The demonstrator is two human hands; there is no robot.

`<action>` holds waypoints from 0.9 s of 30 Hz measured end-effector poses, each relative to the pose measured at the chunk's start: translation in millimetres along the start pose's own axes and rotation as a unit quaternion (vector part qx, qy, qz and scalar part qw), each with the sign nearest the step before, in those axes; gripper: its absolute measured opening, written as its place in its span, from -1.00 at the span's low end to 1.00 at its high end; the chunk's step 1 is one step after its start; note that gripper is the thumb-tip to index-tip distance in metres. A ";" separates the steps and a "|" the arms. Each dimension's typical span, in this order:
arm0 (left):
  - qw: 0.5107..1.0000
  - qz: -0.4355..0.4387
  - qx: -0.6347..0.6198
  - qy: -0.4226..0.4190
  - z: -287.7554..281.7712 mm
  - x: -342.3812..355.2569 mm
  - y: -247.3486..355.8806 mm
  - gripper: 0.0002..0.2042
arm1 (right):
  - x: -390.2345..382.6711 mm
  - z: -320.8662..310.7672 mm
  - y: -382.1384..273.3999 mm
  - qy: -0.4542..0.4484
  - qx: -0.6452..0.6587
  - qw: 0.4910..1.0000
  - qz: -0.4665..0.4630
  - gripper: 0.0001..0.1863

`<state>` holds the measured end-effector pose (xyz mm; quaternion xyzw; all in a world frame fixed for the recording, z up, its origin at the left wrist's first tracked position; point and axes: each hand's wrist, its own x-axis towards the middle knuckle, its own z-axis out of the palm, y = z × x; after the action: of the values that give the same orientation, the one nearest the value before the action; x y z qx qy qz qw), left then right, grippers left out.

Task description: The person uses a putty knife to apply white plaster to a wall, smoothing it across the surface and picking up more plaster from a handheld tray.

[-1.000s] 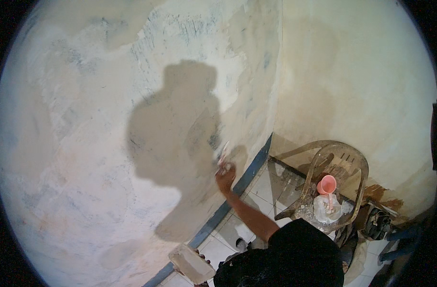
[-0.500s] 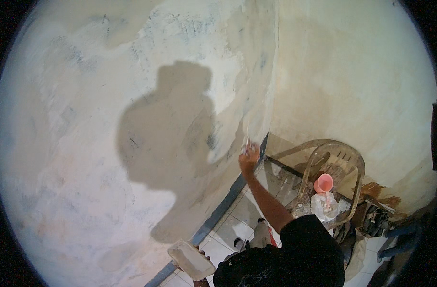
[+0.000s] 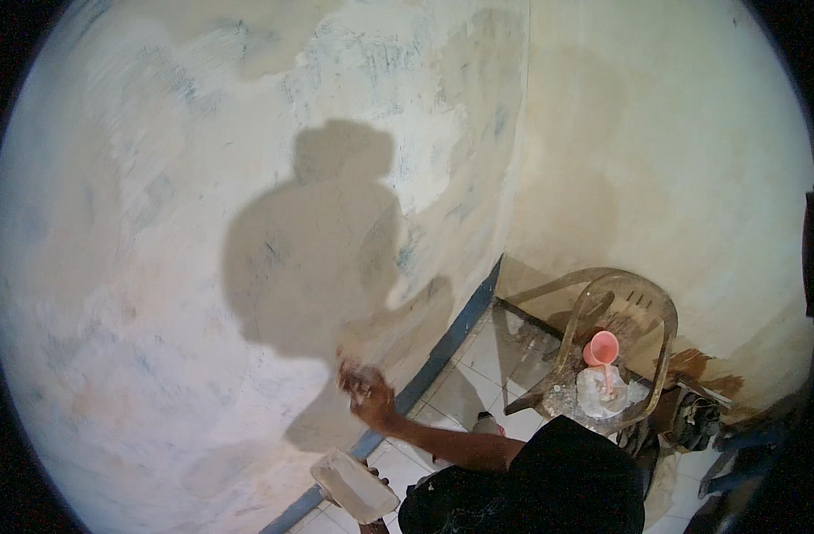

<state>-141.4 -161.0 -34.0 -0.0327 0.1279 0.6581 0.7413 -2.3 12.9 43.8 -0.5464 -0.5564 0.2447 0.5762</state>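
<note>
My right hand (image 3: 368, 396) is closed on a thin-bladed scraper (image 3: 346, 372), blurred, against or just over the patchy, plastered left wall (image 3: 157, 222), at the lower edge of my head's shadow. Below it, my left hand (image 3: 379, 476) grips a pale rectangular tray (image 3: 349, 481) by its side; most of that hand is hidden behind the tray and my dark clothing. A blue-grey skirting band (image 3: 457, 327) runs along the foot of the wall behind my right arm.
A soiled plastic chair (image 3: 638, 303) stands in the corner at right, holding a pink dipper (image 3: 601, 348) and a white plastic bag (image 3: 594, 398). Dark heaped items (image 3: 696, 414) and blue legs (image 3: 727, 463) sit beside it. A cream wall (image 3: 656, 151) rises behind, above white floor tiles (image 3: 478, 356).
My right hand with the scraper first went up toward the corner, then swept down and left along the wall. My left hand and the tray stay low, almost in place.
</note>
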 end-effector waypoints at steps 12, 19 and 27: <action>0.999 -0.009 0.019 -0.026 3.0 12.6 -43.2 -0.02 | 2.8 -124.2 51.1 0.058 -0.020 0.997 -0.048 -0.85; 0.997 -0.012 0.051 -0.058 4.9 17.0 -55.1 -0.04 | 221.1 -183.7 138.7 0.354 -0.053 0.923 -0.142 -0.58; 0.998 0.018 0.009 -0.051 -0.8 -7.6 -65.8 -0.02 | 227.4 -115.1 88.7 0.354 -0.257 0.885 -0.158 -0.52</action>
<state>-77.6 -177.1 -40.8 0.0103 0.0964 0.6709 0.7352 190.6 199.2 73.7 -0.6304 -0.4378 -0.2112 0.6053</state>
